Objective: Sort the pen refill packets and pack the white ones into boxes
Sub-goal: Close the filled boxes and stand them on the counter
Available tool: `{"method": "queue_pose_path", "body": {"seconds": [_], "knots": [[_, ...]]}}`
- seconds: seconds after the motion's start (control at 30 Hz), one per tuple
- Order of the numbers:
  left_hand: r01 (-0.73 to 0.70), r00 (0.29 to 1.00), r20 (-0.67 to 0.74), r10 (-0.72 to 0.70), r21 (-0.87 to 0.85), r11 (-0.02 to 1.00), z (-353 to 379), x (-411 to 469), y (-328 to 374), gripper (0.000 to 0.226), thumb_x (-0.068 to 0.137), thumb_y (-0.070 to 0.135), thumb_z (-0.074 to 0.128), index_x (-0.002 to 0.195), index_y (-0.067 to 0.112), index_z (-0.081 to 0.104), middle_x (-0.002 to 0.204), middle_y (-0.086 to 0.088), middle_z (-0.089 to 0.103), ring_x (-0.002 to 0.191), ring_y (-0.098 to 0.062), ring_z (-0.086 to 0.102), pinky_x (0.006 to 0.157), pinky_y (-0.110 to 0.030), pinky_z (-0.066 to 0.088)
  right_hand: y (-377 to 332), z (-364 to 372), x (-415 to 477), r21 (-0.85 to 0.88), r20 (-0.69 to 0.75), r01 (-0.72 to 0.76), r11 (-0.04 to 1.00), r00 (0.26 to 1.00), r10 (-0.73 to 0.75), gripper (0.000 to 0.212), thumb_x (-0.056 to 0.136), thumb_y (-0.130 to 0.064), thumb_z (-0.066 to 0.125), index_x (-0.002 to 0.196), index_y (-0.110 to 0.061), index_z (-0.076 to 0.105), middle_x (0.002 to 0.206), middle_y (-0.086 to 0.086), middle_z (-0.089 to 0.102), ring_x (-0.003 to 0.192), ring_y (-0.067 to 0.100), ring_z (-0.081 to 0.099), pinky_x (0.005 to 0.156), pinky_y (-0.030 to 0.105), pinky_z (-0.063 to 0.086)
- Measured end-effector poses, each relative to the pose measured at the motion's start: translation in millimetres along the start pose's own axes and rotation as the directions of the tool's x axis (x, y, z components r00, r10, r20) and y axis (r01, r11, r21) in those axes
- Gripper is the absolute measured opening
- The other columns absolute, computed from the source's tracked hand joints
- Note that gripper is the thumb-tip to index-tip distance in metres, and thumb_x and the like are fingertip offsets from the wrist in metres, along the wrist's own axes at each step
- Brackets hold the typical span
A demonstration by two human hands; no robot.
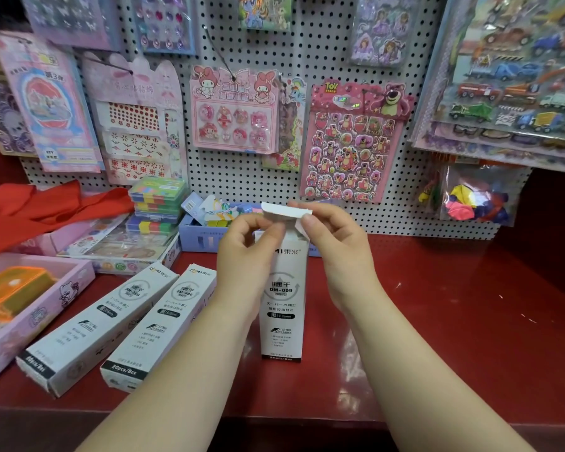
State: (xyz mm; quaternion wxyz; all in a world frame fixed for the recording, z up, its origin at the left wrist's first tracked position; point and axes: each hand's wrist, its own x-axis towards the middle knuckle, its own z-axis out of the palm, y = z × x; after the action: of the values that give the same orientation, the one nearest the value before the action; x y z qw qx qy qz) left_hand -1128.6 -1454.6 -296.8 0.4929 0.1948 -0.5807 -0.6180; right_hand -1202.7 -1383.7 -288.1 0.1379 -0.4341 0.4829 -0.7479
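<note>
1. Lying nearest, at the left of the red counter, are 2 white boxes.
2. The upright box stands mid-counter; the left hand pinches its top edge, the right hand pinches the top flap.
3. Probably the closing step: next, tuck this flap inside carefully.

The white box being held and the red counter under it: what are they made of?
The white refill box: thin matte printed cardboard, judging by its creased top flap. The red counter: hard, glossy, perhaps lacquered or laminated; it shows reflections and scuffs.
</note>
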Motion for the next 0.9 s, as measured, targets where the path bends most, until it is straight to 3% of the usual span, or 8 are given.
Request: {"method": "queue_pose_path", "body": {"seconds": [0.1,0.2,0.27,0.43,0.57,0.67,0.8,0.9], "knots": [[0.033,0.999,-0.033,-0.034,-0.015,0.999,0,1,0,0.019,0.075,0.021,0.067,0.062,0.025,0.054,0.075,-0.003,0.052,0.071,-0.014,0.048,0.067,-0.028,0.041,0,-2,-2,-0.001,0.017,-0.028,1.000,0.999,0.028,0.017,0.079,0.001,0.060,0.080,-0.016,0.063,0.075,-0.017,0.071,0.074,-0.007,0.063,0.071,0.008,0.049],[0.022,0.999,-0.049,-0.022,0.008,1.000,1,-1,1,0.025,0.084,0.007,0.055,0.065,0.025,0.052,0.067,0.001,0.051,0.058,-0.004,0.048,0.059,-0.018,0.040,0,-2,-4,-0.023,0.054,-0.039,0.999,0.998,0.040,0.016,0.072,-0.004,0.057,0.081,-0.017,0.060,0.091,-0.014,0.066,0.076,-0.009,0.060,0.071,0.007,0.046],[0.018,0.999,-0.046,-0.016,0.026,1.000,2,-3,2,0.025,0.086,0.007,0.049,0.068,0.025,0.051,0.068,0.004,0.052,0.060,-0.004,0.047,0.061,-0.020,0.040,0,-2,-4,-0.043,0.074,-0.050,0.998,0.996,0.053,0.023,0.079,0.007,0.056,0.081,-0.016,0.058,0.093,-0.012,0.063,0.073,-0.012,0.058,0.068,0.006,0.044],[0.044,0.999,-0.012,-0.044,0.014,0.999,4,-4,2,0.030,0.092,0.011,0.038,0.072,0.029,0.052,0.077,0.006,0.057,0.075,-0.012,0.053,0.077,-0.033,0.041,1,0,-3,-0.071,0.066,-0.066,0.995,0.995,0.071,0.031,0.083,0.013,0.049,0.076,-0.016,0.057,0.074,-0.021,0.070,0.069,-0.009,0.058,0.064,0.006,0.044],[0.083,0.995,-0.040,-0.086,-0.067,0.994,7,-10,5,0.030,0.097,0.023,0.032,0.075,0.028,0.053,0.070,0.020,0.061,0.072,0.006,0.055,0.069,-0.012,0.043,-1,-1,-4,-0.056,0.066,-0.074,0.996,0.995,0.077,0.032,0.083,0.014,0.048,0.071,-0.014,0.056,0.078,-0.016,0.068,0.072,-0.011,0.061,0.065,0.005,0.044],[0.148,0.988,-0.019,-0.151,-0.112,0.983,5,-9,5,0.037,0.095,0.039,0.028,0.088,0.022,0.059,0.085,0.012,0.062,0.083,-0.005,0.058,0.070,-0.016,0.044,-3,-4,-4,-0.076,0.074,-0.082,0.994,0.993,0.087,0.032,0.083,0.015,0.048,0.070,-0.014,0.055,0.087,-0.011,0.064,0.074,-0.011,0.062,0.066,0.006,0.045],[0.068,0.992,0.109,-0.060,-0.070,0.995,0,-8,3,0.028,0.092,0.023,0.042,0.067,0.024,0.055,0.058,0.017,0.063,0.061,0.003,0.056,0.063,-0.015,0.045,-4,-10,-2,-0.085,0.089,-0.086,0.993,0.992,0.094,0.033,0.082,0.015,0.048,0.068,-0.014,0.057,0.081,-0.016,0.068,0.075,-0.008,0.063,0.068,0.008,0.048],[0.066,0.990,0.130,-0.054,-0.090,0.994,-1,-6,0,0.024,0.089,0.013,0.048,0.068,0.023,0.052,0.063,0.013,0.061,0.061,0.001,0.055,0.059,-0.012,0.044,-5,-13,-2,-0.084,0.105,-0.092,0.992,0.989,0.100,0.032,0.082,0.015,0.047,0.070,-0.012,0.057,0.091,-0.006,0.064,0.077,-0.007,0.063,0.072,0.009,0.049]]}}
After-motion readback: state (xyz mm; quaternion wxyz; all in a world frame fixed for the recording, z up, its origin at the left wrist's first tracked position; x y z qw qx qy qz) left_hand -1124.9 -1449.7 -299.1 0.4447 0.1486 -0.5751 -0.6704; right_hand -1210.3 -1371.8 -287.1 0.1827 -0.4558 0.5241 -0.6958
